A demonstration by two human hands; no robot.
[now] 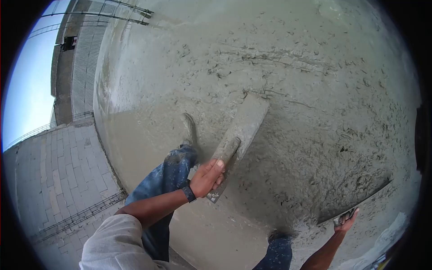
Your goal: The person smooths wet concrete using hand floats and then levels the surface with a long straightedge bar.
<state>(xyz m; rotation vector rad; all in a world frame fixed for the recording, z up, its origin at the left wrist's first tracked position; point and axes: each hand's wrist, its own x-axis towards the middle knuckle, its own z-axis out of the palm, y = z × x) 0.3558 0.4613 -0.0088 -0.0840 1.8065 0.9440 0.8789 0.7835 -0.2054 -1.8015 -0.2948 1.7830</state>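
Note:
My left hand (pixel 207 179), with a dark watch at the wrist, is closed around the near end of the handle of a long, cement-coated hand float (pixel 253 114). The float's flat blade lies over the wet concrete (pixel 288 148), between my feet and the rougher patch. On the right, my right hand (pixel 347 220) grips a finishing trowel (pixel 360 202) from below. Its long, thin blade is tilted and seen nearly edge-on, against the lumpy concrete. My fingers partly hide the trowel's handle.
One muddy boot (pixel 189 128) stands in the wet concrete; the other foot is mostly hidden below my jeans (pixel 279 254). A block wall (pixel 67 175) borders the slab on the left. Steel rebar (pixel 130 19) juts in at the upper left.

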